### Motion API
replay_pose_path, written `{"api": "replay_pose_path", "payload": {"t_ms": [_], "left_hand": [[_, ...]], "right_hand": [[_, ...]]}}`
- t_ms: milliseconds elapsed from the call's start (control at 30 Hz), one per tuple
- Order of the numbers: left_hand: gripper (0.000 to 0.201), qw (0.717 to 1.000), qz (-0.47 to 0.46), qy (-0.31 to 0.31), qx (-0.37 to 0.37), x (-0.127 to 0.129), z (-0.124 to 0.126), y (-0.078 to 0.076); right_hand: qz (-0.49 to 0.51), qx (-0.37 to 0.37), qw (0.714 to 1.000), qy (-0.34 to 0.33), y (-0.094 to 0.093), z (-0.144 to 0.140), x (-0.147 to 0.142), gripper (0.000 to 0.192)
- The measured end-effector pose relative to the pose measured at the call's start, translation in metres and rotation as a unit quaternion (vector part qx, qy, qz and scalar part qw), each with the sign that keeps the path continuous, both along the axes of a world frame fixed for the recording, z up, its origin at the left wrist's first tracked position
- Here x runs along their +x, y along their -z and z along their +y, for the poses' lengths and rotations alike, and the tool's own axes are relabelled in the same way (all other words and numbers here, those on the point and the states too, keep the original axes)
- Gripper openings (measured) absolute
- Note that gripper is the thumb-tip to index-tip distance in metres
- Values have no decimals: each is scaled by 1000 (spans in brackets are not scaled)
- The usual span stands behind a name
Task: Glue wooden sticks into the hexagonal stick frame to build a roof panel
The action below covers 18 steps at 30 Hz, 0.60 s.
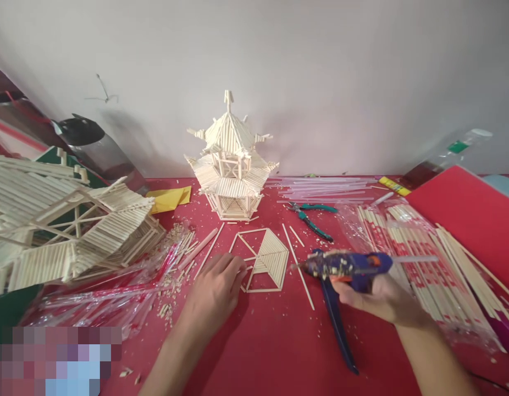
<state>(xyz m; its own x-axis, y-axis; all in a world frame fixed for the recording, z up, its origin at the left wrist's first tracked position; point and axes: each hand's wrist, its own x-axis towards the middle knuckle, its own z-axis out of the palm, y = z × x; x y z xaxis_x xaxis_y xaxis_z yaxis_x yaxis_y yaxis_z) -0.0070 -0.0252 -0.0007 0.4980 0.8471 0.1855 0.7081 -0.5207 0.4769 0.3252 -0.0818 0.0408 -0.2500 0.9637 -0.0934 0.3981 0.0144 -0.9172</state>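
Observation:
My right hand (380,297) grips a dark blue hot glue gun (347,265), nozzle pointing left, a clear glue stick poking out its back toward the right. The nozzle hovers just right of a flat hexagonal frame of wooden sticks (263,259) lying on the red table (275,341); the frame's right half is filled with sticks. My left hand (215,291) rests palm down on the table, fingertips touching the frame's left edge. Behind the frame stands a small two-tier pagoda of sticks (232,165).
A large stick roof structure (68,231) fills the left side. Green-handled pliers (314,217) and clear glue sticks (324,190) lie behind the gun. Wrapped chopsticks (419,247) and red card (472,214) are at the right. Loose sticks, offcuts and plastic wrappers (110,302) litter the left.

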Motion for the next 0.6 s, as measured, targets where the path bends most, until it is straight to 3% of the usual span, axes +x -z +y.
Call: {"api": "replay_pose_path", "payload": {"t_ms": [67,200,333,400,467,600], "left_hand": [[17,1000,-9,9,7,3,-2,-1],[15,999,-11,22,39,11,-7,1],[16,995,23,35,86,22,-14,4],[18,994,38,37,100,27,-17,3],[21,992,48,40,109,31,-20,2],[28,991,70,43,107,36,-21,0]], "right_hand": [[-60,11,996,65,-5,2,8,34],[-199,0,978,69,-18,26,12,36],[-432,48,897,82,-23,62,2,18],[-510,24,857,69,-19,78,-4,19],[-551,15,832,54,-13,90,-11,19],[-558,18,829,36,-3,100,-18,25]]}}
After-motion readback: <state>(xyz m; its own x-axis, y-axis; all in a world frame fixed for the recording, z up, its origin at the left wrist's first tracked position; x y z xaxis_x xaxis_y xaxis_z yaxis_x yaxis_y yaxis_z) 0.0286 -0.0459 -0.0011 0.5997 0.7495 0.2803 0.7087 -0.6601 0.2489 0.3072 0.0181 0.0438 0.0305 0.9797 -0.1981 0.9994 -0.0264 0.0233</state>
